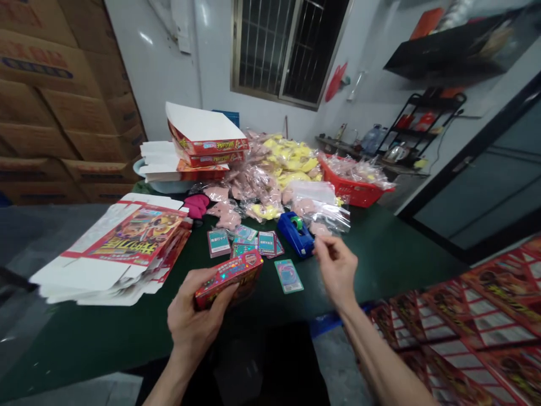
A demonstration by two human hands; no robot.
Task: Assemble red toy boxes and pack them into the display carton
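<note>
My left hand (192,316) grips a small red printed box (230,276) from below, just above the dark green table (380,248). My right hand (336,268) is raised to the right of it, thumb and fingers pinched together right beside a blue tape dispenser (296,232); whatever they pinch is too small to make out. Small teal and pink card packets (243,241) lie on the table behind the box, and one single card (288,276) lies between my hands.
A stack of flat unfolded red and white cartons (122,248) lies at left. Behind are bagged pink and yellow toys (274,175), a red basket (355,189), assembled boxes (203,141) and brown cartons (54,101). Finished red boxes (477,321) fill the lower right.
</note>
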